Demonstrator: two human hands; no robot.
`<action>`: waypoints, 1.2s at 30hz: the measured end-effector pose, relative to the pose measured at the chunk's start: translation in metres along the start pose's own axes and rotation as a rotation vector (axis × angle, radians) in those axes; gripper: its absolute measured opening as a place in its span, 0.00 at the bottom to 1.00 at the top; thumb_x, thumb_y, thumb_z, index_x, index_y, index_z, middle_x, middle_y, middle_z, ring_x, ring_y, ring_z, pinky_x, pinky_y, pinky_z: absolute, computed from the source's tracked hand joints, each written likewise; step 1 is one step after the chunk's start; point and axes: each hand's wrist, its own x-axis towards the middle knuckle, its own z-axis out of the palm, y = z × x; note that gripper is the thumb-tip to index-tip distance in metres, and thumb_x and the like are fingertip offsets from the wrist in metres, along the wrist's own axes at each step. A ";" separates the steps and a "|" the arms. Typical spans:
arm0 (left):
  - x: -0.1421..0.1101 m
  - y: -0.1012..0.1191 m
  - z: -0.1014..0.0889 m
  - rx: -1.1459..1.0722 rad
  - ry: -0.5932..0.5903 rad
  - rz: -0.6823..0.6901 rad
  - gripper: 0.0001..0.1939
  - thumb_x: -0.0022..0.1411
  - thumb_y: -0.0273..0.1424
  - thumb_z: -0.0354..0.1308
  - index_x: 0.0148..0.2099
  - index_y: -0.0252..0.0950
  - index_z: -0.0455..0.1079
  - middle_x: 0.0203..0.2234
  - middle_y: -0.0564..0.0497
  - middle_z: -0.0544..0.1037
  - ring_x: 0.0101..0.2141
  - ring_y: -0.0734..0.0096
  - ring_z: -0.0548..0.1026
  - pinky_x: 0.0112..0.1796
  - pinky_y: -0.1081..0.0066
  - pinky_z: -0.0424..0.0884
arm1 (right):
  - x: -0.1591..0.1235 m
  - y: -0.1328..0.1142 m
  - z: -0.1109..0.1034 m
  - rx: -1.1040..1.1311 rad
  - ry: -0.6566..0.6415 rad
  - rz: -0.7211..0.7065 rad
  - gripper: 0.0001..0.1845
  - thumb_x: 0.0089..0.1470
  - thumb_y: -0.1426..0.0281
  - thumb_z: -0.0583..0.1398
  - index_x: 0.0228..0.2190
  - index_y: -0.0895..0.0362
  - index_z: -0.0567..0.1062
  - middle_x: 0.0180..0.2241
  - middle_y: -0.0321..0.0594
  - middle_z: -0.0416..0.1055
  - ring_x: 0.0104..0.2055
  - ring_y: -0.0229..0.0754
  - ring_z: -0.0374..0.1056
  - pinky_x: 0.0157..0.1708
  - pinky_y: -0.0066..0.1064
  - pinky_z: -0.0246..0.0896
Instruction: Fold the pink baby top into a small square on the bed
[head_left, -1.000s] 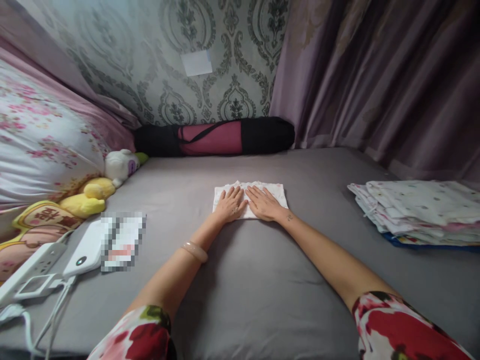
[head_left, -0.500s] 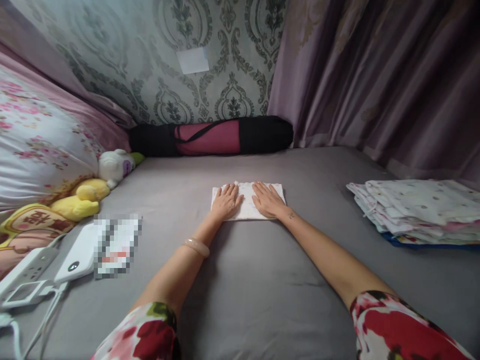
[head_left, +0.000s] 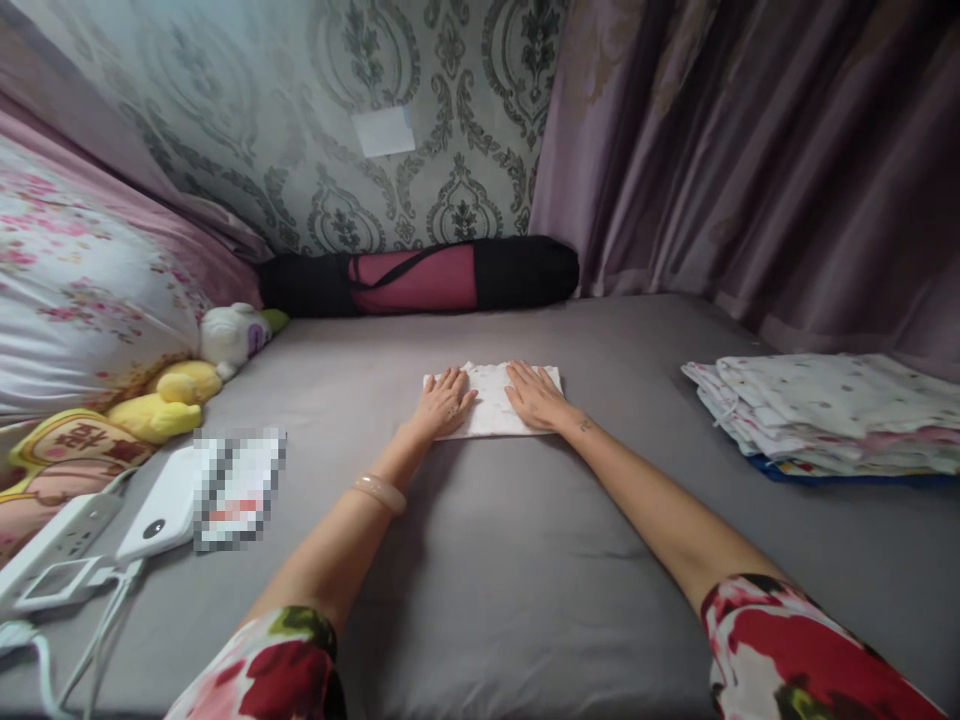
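Note:
A small white folded cloth (head_left: 491, 402) lies flat on the grey bed sheet (head_left: 510, 560), in front of me. On its left side rests my left hand (head_left: 448, 402), palm down with the fingers stretched out. My right hand (head_left: 538, 397) lies flat over the right part of the cloth, fingers extended. Both hands touch the cloth from above, and neither grips it. Between them the middle of the cloth shows. The parts under my palms are hidden.
To the right sits a stack of folded clothes (head_left: 832, 410). At left are a white power bank (head_left: 166, 515), a power strip (head_left: 64, 550) with cables, yellow plush toys (head_left: 161, 410) and a floral pillow (head_left: 82, 270). A black and pink long bag (head_left: 420, 278) lies along the wall.
My left hand has slid slightly left toward the cloth's edge. The right hand stays on the cloth almost unmoved. The camera view has shifted a little.

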 end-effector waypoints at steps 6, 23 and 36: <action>-0.007 -0.011 -0.004 0.026 0.016 -0.048 0.31 0.71 0.42 0.37 0.68 0.29 0.52 0.68 0.37 0.53 0.68 0.53 0.49 0.65 0.52 0.43 | -0.007 0.008 -0.007 -0.024 0.029 0.049 0.36 0.65 0.59 0.38 0.66 0.69 0.52 0.69 0.52 0.43 0.71 0.48 0.37 0.68 0.45 0.29; -0.009 -0.027 0.006 -0.047 -0.006 -0.103 0.34 0.71 0.44 0.34 0.69 0.25 0.50 0.68 0.35 0.51 0.68 0.50 0.46 0.64 0.54 0.49 | -0.009 0.023 0.000 -0.020 -0.033 0.125 0.38 0.65 0.57 0.37 0.66 0.70 0.50 0.69 0.52 0.42 0.71 0.50 0.36 0.69 0.42 0.30; -0.035 -0.037 0.009 -0.111 0.006 -0.110 0.33 0.71 0.45 0.34 0.70 0.31 0.48 0.69 0.38 0.49 0.68 0.59 0.47 0.65 0.52 0.44 | -0.023 0.037 0.006 -0.048 -0.009 0.181 0.38 0.65 0.57 0.36 0.66 0.70 0.49 0.70 0.53 0.40 0.71 0.51 0.36 0.68 0.44 0.34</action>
